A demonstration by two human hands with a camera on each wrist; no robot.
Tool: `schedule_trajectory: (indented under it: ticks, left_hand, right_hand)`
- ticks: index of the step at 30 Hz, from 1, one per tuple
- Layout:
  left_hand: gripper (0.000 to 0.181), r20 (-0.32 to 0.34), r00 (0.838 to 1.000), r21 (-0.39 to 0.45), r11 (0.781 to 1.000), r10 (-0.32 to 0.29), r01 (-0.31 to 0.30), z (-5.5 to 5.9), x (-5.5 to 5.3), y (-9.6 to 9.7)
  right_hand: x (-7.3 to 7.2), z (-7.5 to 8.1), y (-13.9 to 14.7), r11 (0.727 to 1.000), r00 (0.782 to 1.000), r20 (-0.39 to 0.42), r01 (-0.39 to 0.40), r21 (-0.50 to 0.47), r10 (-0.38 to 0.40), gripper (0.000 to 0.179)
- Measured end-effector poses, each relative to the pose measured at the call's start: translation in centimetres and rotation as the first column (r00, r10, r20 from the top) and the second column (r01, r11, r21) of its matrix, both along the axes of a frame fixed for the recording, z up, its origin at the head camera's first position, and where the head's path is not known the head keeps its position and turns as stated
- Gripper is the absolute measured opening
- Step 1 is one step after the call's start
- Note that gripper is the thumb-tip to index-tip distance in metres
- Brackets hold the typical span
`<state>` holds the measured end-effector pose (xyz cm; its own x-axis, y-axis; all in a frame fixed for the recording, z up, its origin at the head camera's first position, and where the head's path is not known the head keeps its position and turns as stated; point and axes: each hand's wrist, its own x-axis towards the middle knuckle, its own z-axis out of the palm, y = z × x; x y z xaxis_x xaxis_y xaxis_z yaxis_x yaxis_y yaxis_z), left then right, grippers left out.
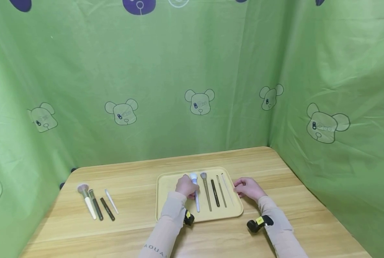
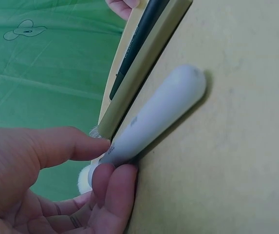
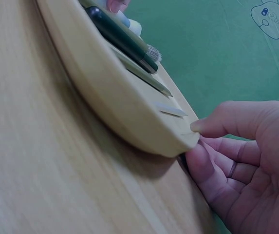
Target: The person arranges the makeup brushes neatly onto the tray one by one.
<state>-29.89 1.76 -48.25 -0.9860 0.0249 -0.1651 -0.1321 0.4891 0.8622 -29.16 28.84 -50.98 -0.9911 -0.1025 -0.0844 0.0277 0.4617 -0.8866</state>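
Head view: pale brush (image 1: 197,202), its handle print too blurred to read, leftmost of five tools in a yellow tray (image 1: 167,182), pinched by left hand (image 1: 185,186), right hand (image 1: 248,189) gripping tray's right rim, four more brushes and sticks (image 1: 107,209) on the wooden table (image 1: 130,193), partly legible lettering (image 1: 155,250) on left sleeve (image 1: 166,229).

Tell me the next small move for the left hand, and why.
Probably loosen the grip of the left hand: the white brush it pinches lines up roughly with the grey-brown brush beside it, on or just over the tray, which the right hand holds.
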Motion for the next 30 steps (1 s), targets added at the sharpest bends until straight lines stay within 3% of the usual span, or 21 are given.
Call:
schedule_trajectory:
  ticks: [16, 23, 30]
  left_hand:
    - [0.019, -0.01, 1.0, 0.019, 1.0, -0.01, 0.011, -0.1, 0.0, -0.3]
    - [0.027, -0.061, 0.998, 0.011, 1.0, -0.013, 0.013, 0.8, 0.1, -0.9]
    - [0.03, -0.085, 0.995, -0.038, 0.998, -0.05, 0.046, 2.4, 0.8, -2.2]
  right_hand:
    - [-0.1, -0.2, 0.1, 1.0, 1.0, 0.012, 0.001, -0.01, -0.001, 0.03]
    - [-0.3, -0.3, 0.2, 1.0, 1.0, 0.004, -0.006, -0.01, 0.006, 0.03]
    - [-0.4, -0.4, 0.2, 1.0, 1.0, 0.001, -0.008, -0.014, 0.008, 0.029]
